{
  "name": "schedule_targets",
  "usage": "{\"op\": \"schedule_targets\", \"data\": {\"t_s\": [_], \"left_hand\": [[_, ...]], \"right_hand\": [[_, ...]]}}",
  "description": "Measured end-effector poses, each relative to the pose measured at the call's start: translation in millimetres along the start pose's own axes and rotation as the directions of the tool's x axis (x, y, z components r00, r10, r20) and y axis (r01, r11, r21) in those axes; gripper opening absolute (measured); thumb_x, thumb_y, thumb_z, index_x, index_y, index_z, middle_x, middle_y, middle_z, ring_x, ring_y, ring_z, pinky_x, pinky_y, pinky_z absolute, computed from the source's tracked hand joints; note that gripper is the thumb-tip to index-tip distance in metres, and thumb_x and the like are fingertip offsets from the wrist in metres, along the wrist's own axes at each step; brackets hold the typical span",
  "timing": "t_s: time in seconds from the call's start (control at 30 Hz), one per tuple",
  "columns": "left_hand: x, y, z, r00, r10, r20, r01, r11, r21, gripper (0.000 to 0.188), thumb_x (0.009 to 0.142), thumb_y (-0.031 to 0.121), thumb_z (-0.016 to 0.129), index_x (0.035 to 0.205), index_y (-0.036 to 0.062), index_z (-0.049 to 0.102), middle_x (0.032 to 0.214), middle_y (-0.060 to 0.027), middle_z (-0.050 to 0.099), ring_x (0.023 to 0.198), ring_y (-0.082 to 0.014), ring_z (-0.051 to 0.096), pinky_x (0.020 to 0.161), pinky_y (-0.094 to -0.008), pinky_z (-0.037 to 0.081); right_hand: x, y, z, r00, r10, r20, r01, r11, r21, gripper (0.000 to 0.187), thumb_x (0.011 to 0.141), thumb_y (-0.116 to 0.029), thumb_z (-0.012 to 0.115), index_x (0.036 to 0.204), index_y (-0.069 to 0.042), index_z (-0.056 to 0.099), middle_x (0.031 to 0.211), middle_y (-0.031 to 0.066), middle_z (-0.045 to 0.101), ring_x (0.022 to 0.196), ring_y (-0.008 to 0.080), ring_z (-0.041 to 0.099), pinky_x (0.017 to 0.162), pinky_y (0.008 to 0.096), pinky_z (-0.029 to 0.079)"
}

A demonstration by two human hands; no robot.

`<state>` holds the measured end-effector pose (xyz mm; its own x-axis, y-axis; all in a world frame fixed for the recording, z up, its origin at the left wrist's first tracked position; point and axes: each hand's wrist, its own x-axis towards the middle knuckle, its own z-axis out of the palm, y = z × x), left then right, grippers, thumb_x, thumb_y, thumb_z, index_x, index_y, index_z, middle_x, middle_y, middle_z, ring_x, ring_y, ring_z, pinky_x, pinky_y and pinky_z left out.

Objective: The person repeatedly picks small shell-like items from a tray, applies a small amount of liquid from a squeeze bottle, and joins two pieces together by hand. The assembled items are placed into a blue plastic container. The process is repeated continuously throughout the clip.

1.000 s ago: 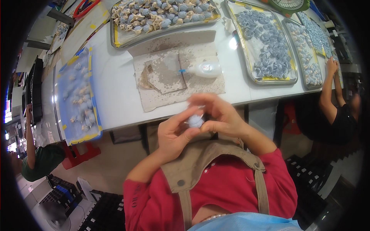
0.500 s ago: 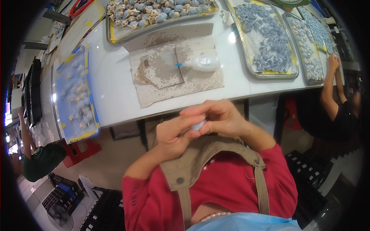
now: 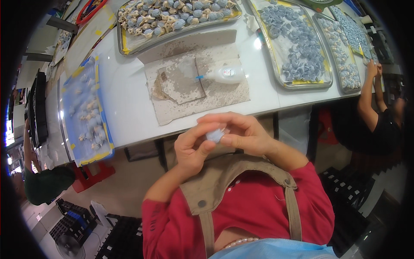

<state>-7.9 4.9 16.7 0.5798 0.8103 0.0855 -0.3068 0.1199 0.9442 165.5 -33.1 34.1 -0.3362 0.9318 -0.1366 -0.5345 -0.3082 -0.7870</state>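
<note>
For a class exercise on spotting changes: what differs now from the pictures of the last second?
The fingers of the right hand, raised a second ago, have come down nearer the pale blue piece. Mostly covered half a second ago, the piece now shows more. Nothing was let go: the left hand also keeps hold. Bottle and cardboard stayed put.

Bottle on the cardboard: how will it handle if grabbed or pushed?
The bottle lies on its side and looks rounded, so it may roll. Its cloudy body looks like plastic, so probably squeezable. The thin blue tip might catch on the cardboard.
</note>
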Motion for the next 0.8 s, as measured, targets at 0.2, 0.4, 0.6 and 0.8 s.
{"op": "schedule_targets", "data": {"t_s": [0.2, 0.4, 0.6, 0.8], "left_hand": [[2, 4, 0, 0.998, 0.011, 0.065, -0.018, 0.995, 0.097, 0.033, 0.081, 0.009, 0.066, 0.111, -0.0011, 0.058, 0.109, -0.0117, 0.062, 0.096, -0.0161, 0.060, 0.081, -0.0259, 0.047], [3, 4, 4, 0.996, 0.054, 0.065, -0.066, 0.980, 0.190, 0.029, 0.079, 0.004, 0.067, 0.107, 0.0004, 0.060, 0.108, -0.0118, 0.063, 0.092, -0.0167, 0.061, 0.079, -0.0253, 0.048], [2, 2, 2, 0.996, 0.068, 0.056, -0.081, 0.957, 0.278, 0.028, 0.077, 0.002, 0.068, 0.104, 0.0014, 0.062, 0.102, -0.0106, 0.064, 0.087, -0.0152, 0.062, 0.075, -0.0244, 0.048], [12, 27, -11, 1.000, 0.011, 0.001, -0.010, 0.868, 0.497, 0.029, 0.076, 0.003, 0.067, 0.104, 0.0012, 0.061, 0.098, -0.0092, 0.065, 0.084, -0.0119, 0.060, 0.074, -0.0242, 0.048]], "right_hand": [[-2, -2, 4, 0.999, -0.008, -0.033, 0.009, 0.999, 0.038, 0.040, 0.083, 0.001, 0.053, 0.123, 0.000, 0.046, 0.130, 0.0150, 0.046, 0.118, 0.0209, 0.046, 0.098, 0.0345, 0.038], [-4, 2, 2, 0.998, -0.040, -0.041, 0.043, 0.997, 0.071, 0.037, 0.081, 0.003, 0.052, 0.118, 0.000, 0.049, 0.129, 0.0165, 0.046, 0.118, 0.0221, 0.046, 0.100, 0.0367, 0.036], [-2, 5, 2, 0.998, -0.041, -0.040, 0.044, 0.995, 0.088, 0.036, 0.081, 0.003, 0.053, 0.117, 0.001, 0.049, 0.129, 0.0186, 0.046, 0.118, 0.0234, 0.046, 0.100, 0.0370, 0.037], [6, 3, 0, 0.980, -0.147, -0.136, 0.121, 0.976, -0.183, 0.033, 0.082, 0.000, 0.053, 0.116, -0.001, 0.053, 0.120, 0.0111, 0.054, 0.110, 0.0187, 0.051, 0.094, 0.0315, 0.040]]}}
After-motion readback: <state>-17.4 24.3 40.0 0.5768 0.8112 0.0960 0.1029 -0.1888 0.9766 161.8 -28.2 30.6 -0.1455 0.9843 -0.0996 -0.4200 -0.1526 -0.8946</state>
